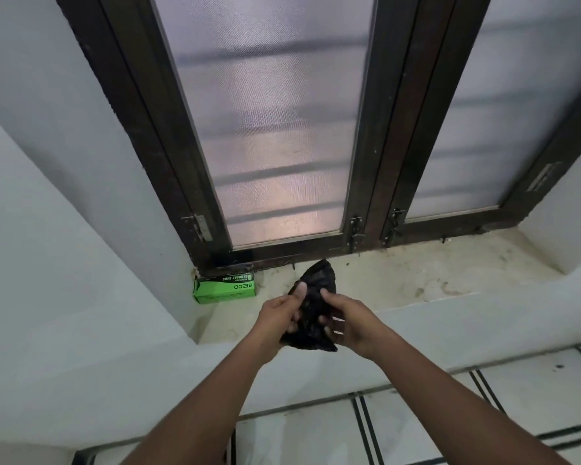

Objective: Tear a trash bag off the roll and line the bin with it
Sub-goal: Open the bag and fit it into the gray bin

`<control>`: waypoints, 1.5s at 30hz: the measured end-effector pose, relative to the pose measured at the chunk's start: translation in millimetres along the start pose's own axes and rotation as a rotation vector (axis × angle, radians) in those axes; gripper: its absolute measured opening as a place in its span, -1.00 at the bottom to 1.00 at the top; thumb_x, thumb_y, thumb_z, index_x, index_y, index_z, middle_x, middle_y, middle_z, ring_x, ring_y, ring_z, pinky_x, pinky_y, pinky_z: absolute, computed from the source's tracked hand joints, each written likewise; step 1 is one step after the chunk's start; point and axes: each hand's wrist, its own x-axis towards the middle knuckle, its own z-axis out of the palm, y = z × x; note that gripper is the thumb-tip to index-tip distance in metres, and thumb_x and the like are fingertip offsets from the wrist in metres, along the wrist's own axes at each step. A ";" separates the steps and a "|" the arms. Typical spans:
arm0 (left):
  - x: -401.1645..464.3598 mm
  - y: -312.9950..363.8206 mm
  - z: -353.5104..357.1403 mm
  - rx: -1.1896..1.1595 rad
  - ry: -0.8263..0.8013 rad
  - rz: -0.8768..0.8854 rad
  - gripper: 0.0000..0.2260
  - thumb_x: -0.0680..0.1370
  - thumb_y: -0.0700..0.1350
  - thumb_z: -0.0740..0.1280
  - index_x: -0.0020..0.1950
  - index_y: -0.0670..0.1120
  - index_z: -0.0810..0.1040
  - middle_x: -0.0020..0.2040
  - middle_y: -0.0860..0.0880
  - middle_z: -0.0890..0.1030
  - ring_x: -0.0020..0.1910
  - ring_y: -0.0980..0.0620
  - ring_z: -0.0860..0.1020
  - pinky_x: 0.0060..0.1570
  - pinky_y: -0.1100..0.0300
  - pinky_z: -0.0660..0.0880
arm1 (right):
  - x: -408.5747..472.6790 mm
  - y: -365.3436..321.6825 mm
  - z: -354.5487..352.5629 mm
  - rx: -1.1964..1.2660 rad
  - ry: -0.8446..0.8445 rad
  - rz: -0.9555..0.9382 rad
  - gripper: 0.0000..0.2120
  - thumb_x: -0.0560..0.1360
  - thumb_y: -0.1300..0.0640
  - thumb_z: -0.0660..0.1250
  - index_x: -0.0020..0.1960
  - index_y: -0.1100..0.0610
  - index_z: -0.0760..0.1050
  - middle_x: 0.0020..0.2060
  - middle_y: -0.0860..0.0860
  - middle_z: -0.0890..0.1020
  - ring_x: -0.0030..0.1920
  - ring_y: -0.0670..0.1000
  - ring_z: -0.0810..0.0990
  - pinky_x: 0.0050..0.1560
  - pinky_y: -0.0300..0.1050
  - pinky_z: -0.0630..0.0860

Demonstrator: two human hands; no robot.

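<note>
I am holding a crumpled black trash bag (313, 310) between both hands above the front edge of the window sill (416, 280). My left hand (280, 318) is clenching the bag's left side, thumb pressing on top, and my right hand (348, 322) is pinching its right side, so each grip is grasping the bag. The green garbage bag box (225, 287) is lying at the sill's back left corner, against the dark window frame (366, 182).
</note>
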 end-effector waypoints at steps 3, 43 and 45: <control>-16.1 -7.3 -12.7 0.192 -0.133 0.046 -0.45 0.25 0.06 0.71 0.14 -0.08 0.62 -0.27 0.03 0.56 -0.42 0.13 0.50 -0.34 0.24 0.46 | -12.1 -0.5 2.1 0.184 0.047 -0.008 -0.67 0.59 -0.07 0.44 0.19 0.16 0.65 -0.02 0.10 0.73 -0.11 0.05 0.69 -0.23 -0.10 0.62; -339.4 -181.4 -156.7 -0.510 -0.103 -0.092 -0.71 0.50 0.07 0.53 -0.03 -0.15 0.66 -0.18 -0.08 0.67 -0.41 0.10 0.53 -0.39 0.27 0.56 | -268.2 257.6 181.4 0.207 0.032 0.060 -0.91 0.53 0.06 0.50 -0.02 0.04 0.63 -0.06 -0.02 0.72 0.06 -0.01 0.62 0.03 -0.07 0.48; -359.3 -195.1 -168.2 -0.419 -0.076 -0.072 -0.72 0.44 -0.05 0.57 0.02 -0.18 0.65 -0.24 -0.06 0.64 -0.45 0.13 0.47 -0.40 0.29 0.55 | -278.7 271.4 190.4 0.293 -0.010 0.094 -0.94 0.58 0.12 0.43 -0.06 0.09 0.62 -0.17 0.01 0.70 -0.02 0.00 0.62 -0.03 -0.06 0.53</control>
